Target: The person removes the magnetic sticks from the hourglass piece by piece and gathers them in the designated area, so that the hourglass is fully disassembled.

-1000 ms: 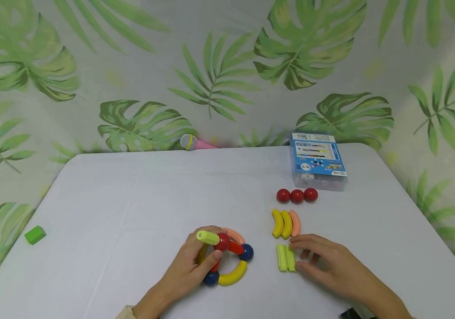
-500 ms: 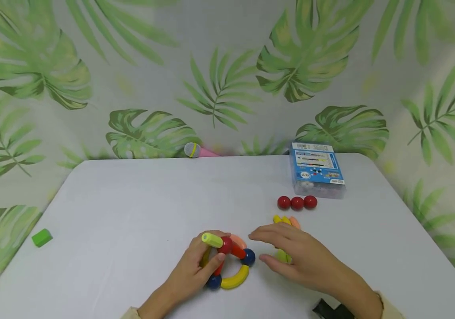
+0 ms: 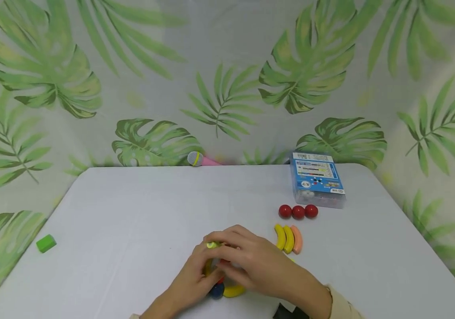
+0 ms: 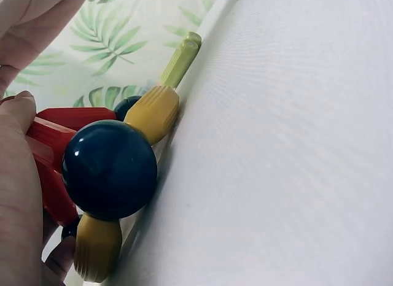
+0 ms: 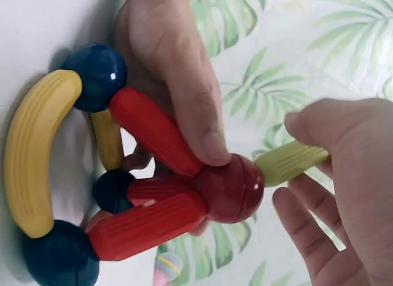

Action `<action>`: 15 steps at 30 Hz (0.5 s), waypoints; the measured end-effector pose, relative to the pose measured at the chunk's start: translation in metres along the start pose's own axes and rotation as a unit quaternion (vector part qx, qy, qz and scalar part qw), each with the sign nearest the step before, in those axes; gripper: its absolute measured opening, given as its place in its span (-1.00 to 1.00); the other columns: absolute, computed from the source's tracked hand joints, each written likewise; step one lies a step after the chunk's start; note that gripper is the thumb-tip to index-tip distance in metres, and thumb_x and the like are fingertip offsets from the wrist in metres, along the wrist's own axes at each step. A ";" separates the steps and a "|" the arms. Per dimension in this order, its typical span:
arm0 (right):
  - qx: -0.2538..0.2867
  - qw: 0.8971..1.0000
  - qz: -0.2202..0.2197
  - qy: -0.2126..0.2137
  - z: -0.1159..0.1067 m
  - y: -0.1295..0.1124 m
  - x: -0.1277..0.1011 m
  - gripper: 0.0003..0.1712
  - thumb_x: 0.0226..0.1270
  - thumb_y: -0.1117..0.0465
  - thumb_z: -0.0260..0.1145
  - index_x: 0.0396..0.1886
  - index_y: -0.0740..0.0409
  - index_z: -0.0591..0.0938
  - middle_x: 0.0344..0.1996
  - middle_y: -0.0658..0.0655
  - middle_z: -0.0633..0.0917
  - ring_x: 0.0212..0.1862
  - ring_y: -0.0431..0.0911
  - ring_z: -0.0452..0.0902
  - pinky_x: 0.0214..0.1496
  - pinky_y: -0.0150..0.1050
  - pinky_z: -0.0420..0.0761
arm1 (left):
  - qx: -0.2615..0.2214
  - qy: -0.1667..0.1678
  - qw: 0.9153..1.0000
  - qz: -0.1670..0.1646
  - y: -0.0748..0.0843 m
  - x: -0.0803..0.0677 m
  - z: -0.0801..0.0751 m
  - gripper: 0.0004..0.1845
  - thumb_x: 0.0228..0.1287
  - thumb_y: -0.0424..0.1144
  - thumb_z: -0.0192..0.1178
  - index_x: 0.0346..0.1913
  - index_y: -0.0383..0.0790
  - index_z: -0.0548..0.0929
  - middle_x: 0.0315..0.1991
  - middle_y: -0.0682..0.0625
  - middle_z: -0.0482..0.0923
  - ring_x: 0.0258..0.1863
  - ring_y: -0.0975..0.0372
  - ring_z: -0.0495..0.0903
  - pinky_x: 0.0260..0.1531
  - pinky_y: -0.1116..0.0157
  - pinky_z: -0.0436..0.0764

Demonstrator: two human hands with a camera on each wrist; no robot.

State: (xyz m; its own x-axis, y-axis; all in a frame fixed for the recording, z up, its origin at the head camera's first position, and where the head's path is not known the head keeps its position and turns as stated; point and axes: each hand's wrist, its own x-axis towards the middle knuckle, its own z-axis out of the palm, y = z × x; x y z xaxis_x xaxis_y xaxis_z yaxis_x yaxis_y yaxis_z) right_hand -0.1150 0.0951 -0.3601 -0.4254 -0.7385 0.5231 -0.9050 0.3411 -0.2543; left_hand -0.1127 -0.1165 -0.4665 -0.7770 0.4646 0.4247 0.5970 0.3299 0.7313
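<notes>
Left hand [image 3: 193,277] steadies the magnetic rod-and-ball structure [image 5: 116,175] on the desk [image 3: 132,208], near the front edge, centre. Thumb presses on a red rod [image 5: 156,132] just below the red ball [image 5: 230,188], other fingers wrapped behind the frame. Likely bracing so the apex doesn't tip while a piece is worked at the top.

Right hand [image 3: 251,263] reaches across over the structure, thumb and fingers pinching the yellow-green rod [image 5: 288,160] that sticks out from the red ball. Rod end touches the ball; can't tell if it is seated or only offered up.

Structure as seen from the right wrist view: base ring of curved yellow pieces [image 5: 34,151] joined by dark blue balls [image 5: 95,74], lying flat on the desk. Three red ribbed rods rise from the ring and meet at the red ball, a tripod. Ribbed matte plastic rods, glossy balls. Left wrist view shows a blue ball [image 4: 110,169] and a curved yellow piece resting right against the desk surface.

Spares laid out in sorted groups to the right of the hands, probably for easy reach:
- three red balls [image 3: 298,212] in a touching row
- two yellow curves and one orange curve [image 3: 288,239] side by side, just beside the right hand

Blue-labelled clear box [image 3: 317,179] behind the balls. Green block [image 3: 46,243] far left, well apart. Toy microphone [image 3: 201,159] at the back edge.
</notes>
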 end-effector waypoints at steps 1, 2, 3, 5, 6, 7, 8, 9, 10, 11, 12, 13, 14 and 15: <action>0.007 1.000 0.010 0.007 0.000 0.001 -0.002 -0.59 0.37 0.28 0.45 0.16 -0.11 0.68 0.26 -0.04 0.58 0.17 -0.18 0.52 0.16 -0.42 0.60 | 0.002 0.001 1.000 0.008 0.000 0.001 0.000 -0.56 0.47 -0.23 0.27 0.32 0.16 0.51 0.32 0.16 0.51 0.23 0.19 0.47 0.19 0.06 0.49; 0.011 1.000 0.021 0.015 0.000 0.001 -0.003 -0.59 0.34 0.31 0.47 0.13 -0.11 0.69 0.24 -0.03 0.59 0.16 -0.17 0.53 0.15 -0.42 0.61 | 0.003 0.002 1.000 0.011 -0.001 0.001 0.000 -0.56 0.48 -0.21 0.27 0.33 0.17 0.51 0.33 0.16 0.50 0.25 0.19 0.47 0.21 0.07 0.47; 0.013 0.999 0.029 0.026 0.000 0.002 -0.005 -0.59 0.30 0.34 0.49 0.09 -0.10 0.70 0.21 -0.02 0.60 0.14 -0.16 0.55 0.14 -0.42 0.62 | 0.003 0.002 1.000 0.012 -0.001 0.002 0.000 -0.56 0.48 -0.19 0.27 0.34 0.17 0.51 0.34 0.17 0.49 0.26 0.20 0.47 0.22 0.08 0.46; 0.015 0.998 0.046 0.048 -0.002 0.003 -0.009 -0.59 0.24 0.37 0.52 0.02 -0.08 0.71 0.16 0.00 0.60 0.10 -0.14 0.59 0.10 -0.42 0.64 | 0.007 0.002 1.000 0.010 0.000 0.003 0.000 -0.57 0.49 -0.14 0.26 0.35 0.17 0.51 0.33 0.18 0.49 0.26 0.21 0.47 0.23 0.12 0.46; 0.017 0.997 0.053 0.057 -0.003 0.003 -0.011 -0.59 0.21 0.39 0.53 0.00 -0.08 0.71 0.14 0.00 0.60 0.07 -0.13 0.60 0.08 -0.45 0.64 | 0.009 0.002 1.000 0.008 0.000 0.004 0.000 -0.57 0.50 -0.12 0.25 0.35 0.16 0.51 0.31 0.19 0.49 0.25 0.21 0.47 0.23 0.13 0.47; 0.018 0.996 0.056 0.065 -0.004 0.004 -0.012 -0.59 0.20 0.41 0.53 -0.02 -0.07 0.71 0.12 0.02 0.61 0.05 -0.12 0.62 0.06 -0.45 0.65 | 0.012 0.003 1.000 0.007 0.001 0.004 0.000 -0.57 0.50 -0.12 0.25 0.35 0.14 0.52 0.30 0.19 0.50 0.24 0.21 0.48 0.23 0.13 0.48; 0.020 0.995 0.059 0.071 -0.005 0.004 -0.014 -0.59 0.19 0.42 0.54 -0.04 -0.07 0.70 0.09 0.02 0.61 0.02 -0.12 0.63 0.06 -0.44 0.66 | 0.012 0.003 1.000 0.005 0.001 0.004 0.000 -0.57 0.50 -0.11 0.26 0.36 0.13 0.51 0.30 0.18 0.50 0.24 0.21 0.48 0.24 0.13 0.48; 0.027 0.995 0.064 0.074 -0.005 0.004 -0.016 -0.58 0.19 0.42 0.54 -0.03 -0.07 0.70 0.07 0.01 0.62 0.00 -0.13 0.63 0.03 -0.43 0.67 | 0.013 0.004 1.000 0.003 0.001 0.004 0.000 -0.57 0.49 -0.11 0.26 0.35 0.13 0.52 0.29 0.18 0.51 0.23 0.21 0.49 0.23 0.14 0.49; 0.035 0.994 0.073 0.072 -0.006 0.004 -0.019 -0.58 0.20 0.41 0.54 -0.01 -0.06 0.70 0.06 -0.01 0.63 -0.02 -0.15 0.63 -0.01 -0.41 0.69 | 0.012 0.004 1.000 -0.002 0.002 0.004 0.000 -0.57 0.49 -0.10 0.26 0.35 0.13 0.52 0.28 0.20 0.51 0.23 0.21 0.49 0.24 0.13 0.49; 0.046 0.993 0.082 0.070 -0.007 0.004 -0.022 -0.57 0.20 0.41 0.53 0.01 -0.05 0.70 0.04 -0.02 0.64 -0.02 -0.16 0.63 -0.03 -0.40 0.70 | 0.008 0.003 1.000 -0.008 0.003 0.004 0.000 -0.58 0.49 -0.10 0.26 0.34 0.15 0.52 0.28 0.21 0.51 0.23 0.22 0.48 0.24 0.13 0.49; 0.059 0.992 0.091 0.067 -0.008 0.004 -0.024 -0.56 0.21 0.42 0.53 0.03 -0.04 0.69 0.03 -0.03 0.65 -0.02 -0.17 0.64 -0.05 -0.37 0.71 | 0.006 0.002 1.000 -0.013 0.003 0.004 0.000 -0.58 0.49 -0.09 0.26 0.34 0.16 0.52 0.28 0.23 0.50 0.24 0.23 0.48 0.24 0.12 0.50; 0.070 0.990 0.104 0.062 -0.008 0.003 -0.028 -0.55 0.20 0.42 0.53 0.04 -0.04 0.70 0.01 -0.05 0.67 -0.03 -0.19 0.64 -0.07 -0.36 0.72 | 0.001 -0.001 1.000 -0.019 0.004 0.004 0.000 -0.58 0.49 -0.08 0.26 0.34 0.18 0.52 0.28 0.25 0.50 0.25 0.24 0.48 0.25 0.11 0.50; 0.078 0.988 0.118 0.057 -0.009 0.003 -0.032 -0.54 0.20 0.42 0.53 0.06 -0.04 0.70 0.00 -0.08 0.69 -0.05 -0.22 0.64 -0.07 -0.36 0.72 | -0.005 -0.004 1.000 -0.027 0.004 0.004 0.000 -0.59 0.49 -0.06 0.25 0.34 0.21 0.52 0.28 0.28 0.49 0.26 0.25 0.47 0.27 0.10 0.49; 0.083 0.987 0.130 0.053 -0.010 0.002 -0.036 -0.52 0.18 0.42 0.54 0.07 -0.04 0.70 -0.01 -0.10 0.71 -0.05 -0.23 0.65 -0.08 -0.37 0.72 | -0.009 -0.006 0.999 -0.034 0.005 0.004 0.000 -0.59 0.50 -0.05 0.24 0.33 0.22 0.52 0.28 0.30 0.48 0.27 0.27 0.46 0.28 0.09 0.49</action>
State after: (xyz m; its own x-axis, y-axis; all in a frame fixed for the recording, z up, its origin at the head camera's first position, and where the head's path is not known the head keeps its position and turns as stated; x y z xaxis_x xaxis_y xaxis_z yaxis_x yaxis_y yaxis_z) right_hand -0.1023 0.1278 -0.3715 -0.6489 -0.5709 0.5030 -0.7553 0.4034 -0.5165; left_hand -0.1129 -0.1127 -0.4610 -0.8126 0.4520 0.3678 0.5398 0.3460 0.7674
